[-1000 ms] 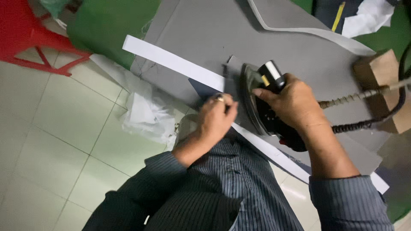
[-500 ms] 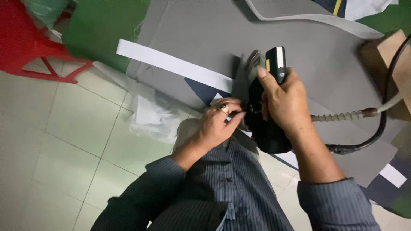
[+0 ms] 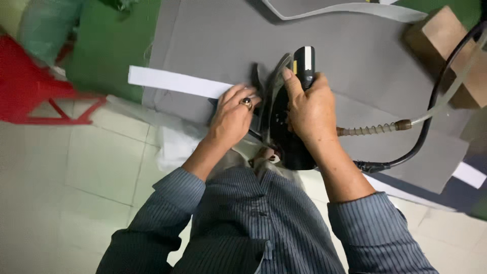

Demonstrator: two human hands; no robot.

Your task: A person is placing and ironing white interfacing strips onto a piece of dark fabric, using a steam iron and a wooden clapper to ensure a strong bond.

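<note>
Right now the right hand (image 3: 310,109) is clenched around the black handle of a steam iron (image 3: 286,119), which is tipped up on its edge so that its sole faces the left hand rather than lying flat on the cloth. The left hand (image 3: 234,116), with a ring on one finger, rests flat beside it, its fingers (image 3: 238,94) spread and pressing on the near end of a long white strip (image 3: 177,82); they grip nothing that can be seen. The strip lies across a large sheet of grey fabric (image 3: 355,56) spread over the surface, running from the left edge, under the hands, and showing again at the far right. A black cable and a pale hose (image 3: 431,101) trail from the back of the iron toward a cardboard box (image 3: 451,50). Judging from this, the pressing looks only partly done: the iron is lifted off the work, so no stretch is under heat at this instant, and the part of the strip to the left of the hands lies loose over the cloth's edge. Whether the section to the right has already been bonded down cannot be told, since it looks much the same. A second grey strip (image 3: 345,9) curls at the top of the surface, untouched.
</note>
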